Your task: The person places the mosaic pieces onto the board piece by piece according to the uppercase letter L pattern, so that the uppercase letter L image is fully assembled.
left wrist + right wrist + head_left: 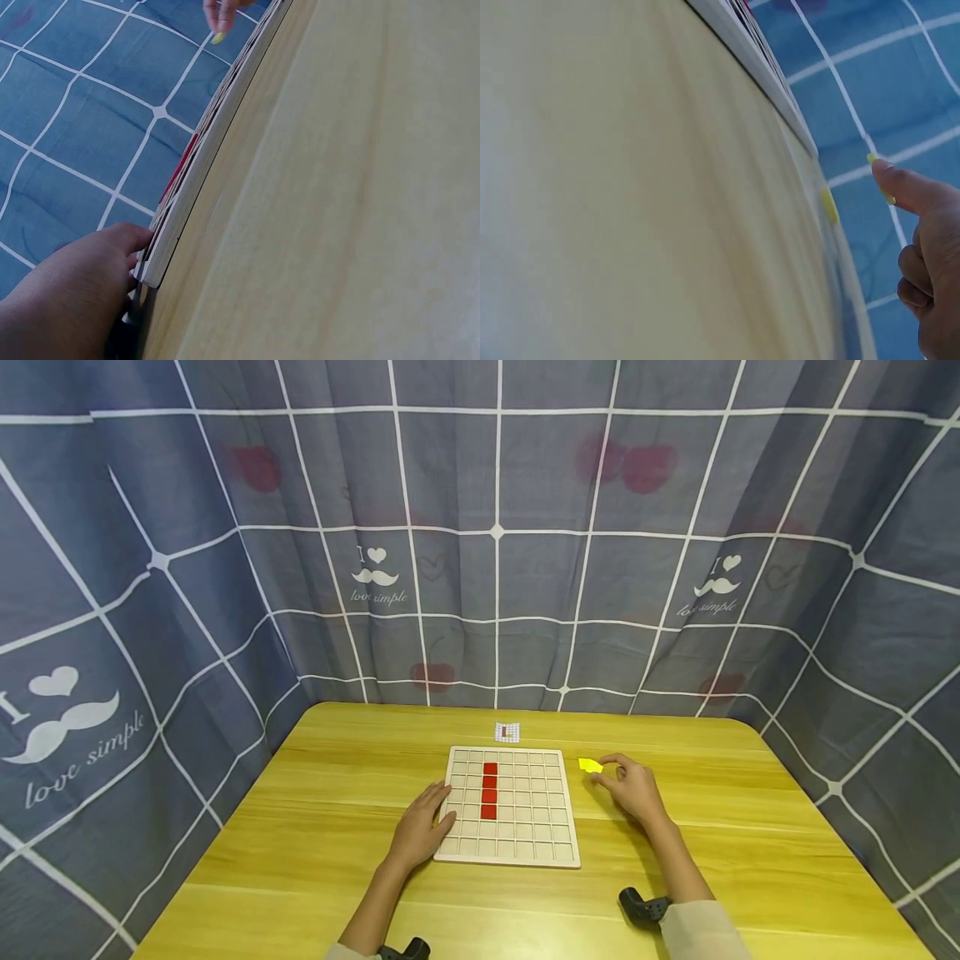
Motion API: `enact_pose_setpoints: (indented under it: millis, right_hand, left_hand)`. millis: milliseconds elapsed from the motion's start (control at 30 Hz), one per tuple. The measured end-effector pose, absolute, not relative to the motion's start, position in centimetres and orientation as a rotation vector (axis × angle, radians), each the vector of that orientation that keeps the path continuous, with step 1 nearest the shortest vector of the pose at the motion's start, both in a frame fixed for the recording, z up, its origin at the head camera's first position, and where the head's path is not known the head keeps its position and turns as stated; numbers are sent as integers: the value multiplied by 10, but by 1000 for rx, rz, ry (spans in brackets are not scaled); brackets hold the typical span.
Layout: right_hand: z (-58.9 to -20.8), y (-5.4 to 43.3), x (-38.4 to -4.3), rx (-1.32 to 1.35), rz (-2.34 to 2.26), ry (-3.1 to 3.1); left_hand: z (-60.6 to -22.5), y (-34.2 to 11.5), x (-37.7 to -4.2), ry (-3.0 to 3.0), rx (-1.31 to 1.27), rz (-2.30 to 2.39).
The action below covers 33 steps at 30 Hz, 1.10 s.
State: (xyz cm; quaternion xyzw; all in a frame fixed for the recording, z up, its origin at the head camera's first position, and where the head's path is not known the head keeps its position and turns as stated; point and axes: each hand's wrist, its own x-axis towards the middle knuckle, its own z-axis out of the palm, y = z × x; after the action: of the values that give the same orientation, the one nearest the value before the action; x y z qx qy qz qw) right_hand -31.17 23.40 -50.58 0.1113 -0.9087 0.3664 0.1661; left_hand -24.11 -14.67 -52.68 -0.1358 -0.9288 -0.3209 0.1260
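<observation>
A pale wooden grid board lies on the table. On it, several red square tiles form one column left of the middle. My left hand rests at the board's left edge, its thumb over the rim; the left wrist view shows this hand against the board's corner. To the right of the board, my right hand pinches a small yellow tile between thumb and finger. Some yellow also lies on the table below that hand, too blurred to count pieces.
Behind the board lies a small printed grid card with coloured squares. The yellow wooden table reaches back to a grey-blue checked curtain, which hangs on the left, back and right. Black devices are strapped at both wrists.
</observation>
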Motion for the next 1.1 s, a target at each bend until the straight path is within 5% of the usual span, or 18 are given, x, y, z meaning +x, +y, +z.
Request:
enact_pose_setpoints:
  millis: [1100]
  right_hand:
    - [-517,107,-278,762,1204,-2601]
  left_hand:
    - [-529,-147,-242,-2702,-404,-944]
